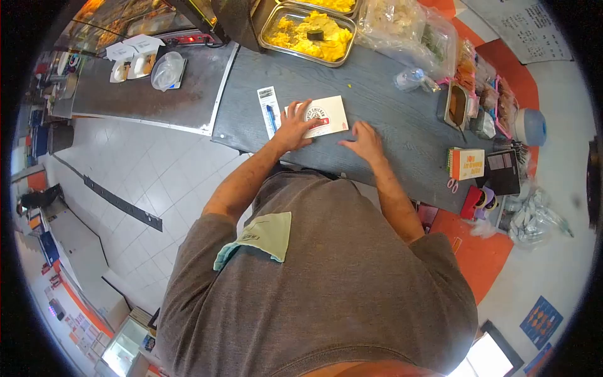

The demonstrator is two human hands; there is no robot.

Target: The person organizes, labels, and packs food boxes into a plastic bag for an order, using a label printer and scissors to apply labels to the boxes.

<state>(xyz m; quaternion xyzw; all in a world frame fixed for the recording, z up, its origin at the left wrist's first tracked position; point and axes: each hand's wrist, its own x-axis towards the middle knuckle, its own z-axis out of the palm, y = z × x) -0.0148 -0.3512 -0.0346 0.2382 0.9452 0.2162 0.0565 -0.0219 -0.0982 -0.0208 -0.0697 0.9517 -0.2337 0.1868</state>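
On the dark counter lies a cream-coloured box [331, 113] with a round printed logo and a red band. My left hand [294, 127] rests on its left part with the fingers spread. Just right of the box, my right hand [366, 143] is above the counter, fingers apart, with nothing visible in it. A white printed slip [267, 100] lies left of my left hand, and a blue pen [271, 118] is on top of it.
Metal trays of yellow food [308, 34] stand at the back, beside plastic bags [408, 31]. Open white boxes [133, 61] and clear lids [168, 70] sit at left. Along the right are a sauce container [456, 105], an orange-and-white box [468, 164] and pink scissors [453, 185].
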